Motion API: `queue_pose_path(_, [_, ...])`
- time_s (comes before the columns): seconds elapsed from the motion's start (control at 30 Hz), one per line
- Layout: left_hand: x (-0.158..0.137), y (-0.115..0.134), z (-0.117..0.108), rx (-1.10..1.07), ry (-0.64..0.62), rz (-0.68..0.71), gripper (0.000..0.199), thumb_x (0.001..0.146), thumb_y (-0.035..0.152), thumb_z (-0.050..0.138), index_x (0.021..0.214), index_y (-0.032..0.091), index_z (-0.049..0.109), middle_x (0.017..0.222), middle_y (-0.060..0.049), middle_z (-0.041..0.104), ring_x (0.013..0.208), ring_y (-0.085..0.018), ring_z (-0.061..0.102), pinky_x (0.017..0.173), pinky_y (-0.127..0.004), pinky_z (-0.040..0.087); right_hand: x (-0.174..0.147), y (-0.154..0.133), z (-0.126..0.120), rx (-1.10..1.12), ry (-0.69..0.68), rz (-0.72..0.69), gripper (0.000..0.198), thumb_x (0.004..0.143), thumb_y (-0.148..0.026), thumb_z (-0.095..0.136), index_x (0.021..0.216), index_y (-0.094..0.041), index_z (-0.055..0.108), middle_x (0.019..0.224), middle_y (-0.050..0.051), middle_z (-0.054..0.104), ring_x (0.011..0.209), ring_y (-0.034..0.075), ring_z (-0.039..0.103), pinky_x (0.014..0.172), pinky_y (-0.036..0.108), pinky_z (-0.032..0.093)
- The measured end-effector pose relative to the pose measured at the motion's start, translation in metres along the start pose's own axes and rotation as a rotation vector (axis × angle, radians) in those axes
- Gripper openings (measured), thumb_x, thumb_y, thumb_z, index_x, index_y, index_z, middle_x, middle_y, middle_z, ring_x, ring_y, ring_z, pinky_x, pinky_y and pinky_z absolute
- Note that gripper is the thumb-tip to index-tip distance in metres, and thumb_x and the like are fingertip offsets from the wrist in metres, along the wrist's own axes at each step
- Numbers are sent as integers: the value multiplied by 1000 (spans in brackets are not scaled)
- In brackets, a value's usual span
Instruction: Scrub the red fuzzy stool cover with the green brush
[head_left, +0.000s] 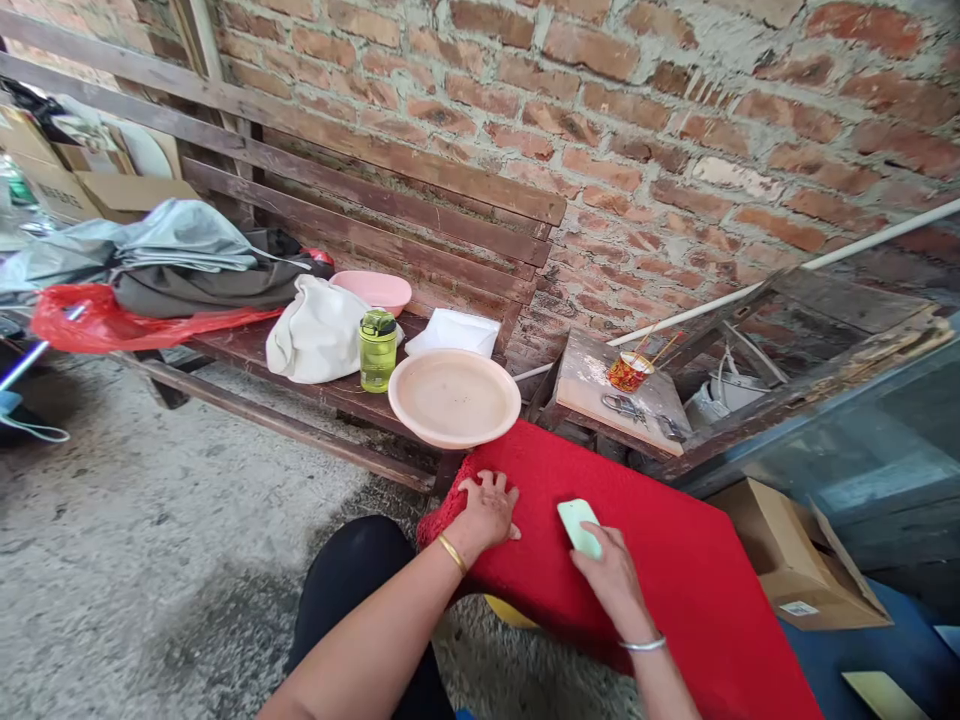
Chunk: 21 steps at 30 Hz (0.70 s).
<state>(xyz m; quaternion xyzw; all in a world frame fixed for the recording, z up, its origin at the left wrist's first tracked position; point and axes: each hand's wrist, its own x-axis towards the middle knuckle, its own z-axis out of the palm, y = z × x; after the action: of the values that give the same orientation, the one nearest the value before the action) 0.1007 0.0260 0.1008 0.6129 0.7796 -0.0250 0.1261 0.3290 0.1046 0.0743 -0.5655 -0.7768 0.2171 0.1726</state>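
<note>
A red cloth (570, 470) covers the long surface before me, with a shaggy fringe at its left end. My left hand (489, 510), a gold bangle at its wrist, lies on the cloth near that end with fingers spread. To the right, my right hand (611, 568) is closed around a pale green oblong brush (579, 524) on the cloth; the underside is hidden, so bristles do not show. Just beyond my left hand, a shallow pale pink basin (454, 400) stands at the bench corner, overlapping the cloth's far edge.
On the wooden bench (315, 405) are a green bottle (378, 350), a white cloth bag (319, 330), a pink bowl (373, 290), a white packet (454, 332) and piled clothes (202, 255). A small table (585, 385) holds a patterned cup (630, 371). An open carton (795, 560) sits right.
</note>
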Motion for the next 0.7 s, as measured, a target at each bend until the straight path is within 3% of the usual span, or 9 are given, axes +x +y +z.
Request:
queue_pose_path(0.13, [5,4,2,-3,-18,-10,78,76,64,69,144,32,48,144,-17,43,126,-45,32,86,-66,39,-5,60,-62,-102,111,261,66,63,-58,49,106,-12,69,87,14,62,92,36,63,87,50,50])
queue_pose_path(0.23, [8,7,1,5,-44,-32,79,75,62,71,144,30,49,143,-18,43,126,-46,33,85,-67,40,-6,74,-81,-135,146,339,69,64,-62,47,104,-11,69,78,15,62,87,39,63,79,54,51])
queue_pose_path(0.3, [7,8,0,13,-42,-37,79,74,63,72,143,29,50,142,-19,44,125,-46,34,84,-67,40,-3,60,-67,-110,131,281,64,67,-61,50,106,-15,69,86,14,64,88,35,63,81,49,51])
queue_pose_path(0.43, [4,5,3,18,-8,-25,79,75,66,69,143,31,49,143,-17,43,125,-45,34,86,-65,39,9,-3,-3,-7,31,18,50,70,-53,58,108,-24,70,110,8,64,102,25,63,92,35,49])
queue_pose_path(0.53, [3,0,12,20,40,-6,77,77,68,65,143,32,49,146,-16,42,127,-43,32,90,-63,36,17,-35,29,43,-39,-106,43,70,-48,60,107,-29,72,111,3,63,101,21,63,92,30,48])
queue_pose_path(0.6, [3,-2,20,27,75,2,77,78,69,63,144,32,48,146,-16,42,128,-43,30,92,-63,35,20,-34,29,49,-39,-104,42,70,-47,60,106,-29,72,109,3,64,99,21,64,91,30,48])
queue_pose_path(0.7, [5,-2,27,36,110,4,77,78,70,62,145,33,47,144,-17,42,127,-44,31,91,-63,34,19,3,-1,20,30,13,45,67,-51,59,102,-25,72,104,6,64,98,25,63,92,36,49])
